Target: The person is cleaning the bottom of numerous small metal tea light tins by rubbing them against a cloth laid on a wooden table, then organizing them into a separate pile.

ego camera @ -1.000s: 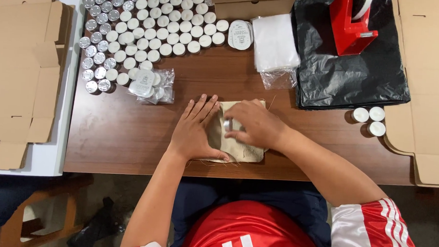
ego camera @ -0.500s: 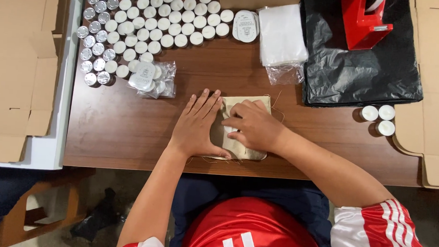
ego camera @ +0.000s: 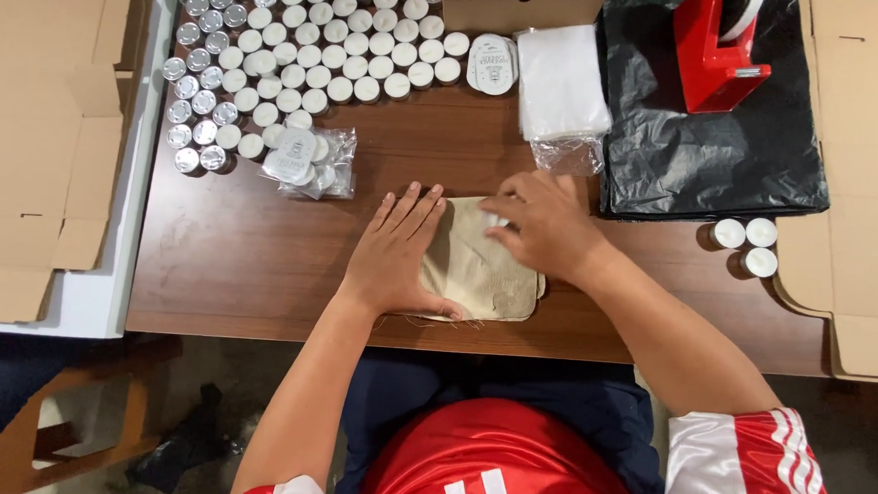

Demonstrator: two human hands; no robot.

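Lying near the front edge of the brown wooden table (ego camera: 258, 258), the beige cloth pouch (ego camera: 483, 274) is under both hands. Its long axis runs roughly from 10 o'clock to 4 o'clock, and its frayed lower edge almost reaches the table edge.

The left hand (ego camera: 396, 250) rests flat on the left part of the pouch, fingers straight and pointing to 12 o'clock; it is open and presses, gripping nothing. The right hand (ego camera: 545, 223) comes in from 4 o'clock and lies over the upper right corner, its fingers bent and pinching around something small and white at the pouch mouth; I cannot tell what it is. This hand is the nearer one to the opening.

At 10 o'clock from the pouch lies a clear bag of tealights (ego camera: 303, 160), and three loose tealights (ego camera: 746, 245) stand well apart at 3 o'clock.
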